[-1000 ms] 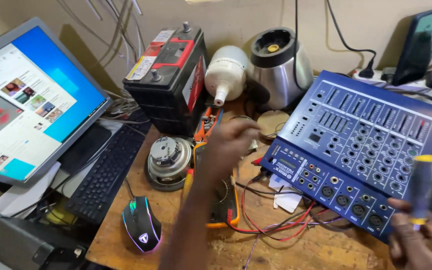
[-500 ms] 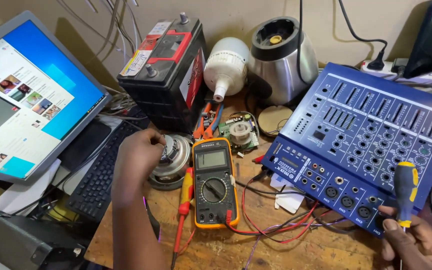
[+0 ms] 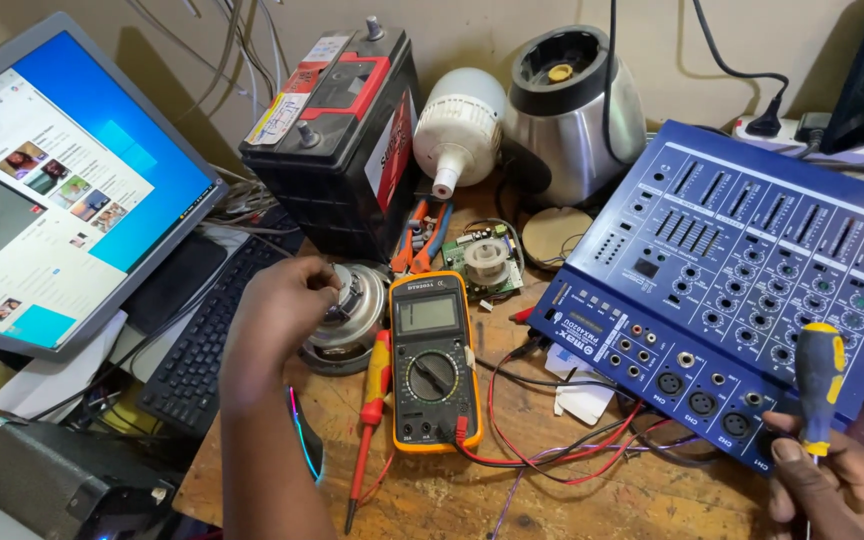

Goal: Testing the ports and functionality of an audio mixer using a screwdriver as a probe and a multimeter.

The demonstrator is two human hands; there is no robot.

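Left hand [image 3: 277,315] resting fingers, grip loosely curled, on round motor [image 3: 345,315] beside multimeter [image 3: 432,360] on tabletop [image 3: 642,495]; right hand [image 3: 837,490] clasping upright screwdriver [image 3: 818,385]; steadying motor first seems advisable.

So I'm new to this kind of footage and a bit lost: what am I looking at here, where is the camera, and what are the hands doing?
The camera sits on a person's head and looks down at a wooden workbench. There is no machine, just two bare hands. The left hand reaches to a round metal motor part. The right hand holds a yellow-handled screwdriver upright beside a blue audio mixer. Between them lie a yellow multimeter with red leads, a car battery, a blender base, a keyboard and a monitor.
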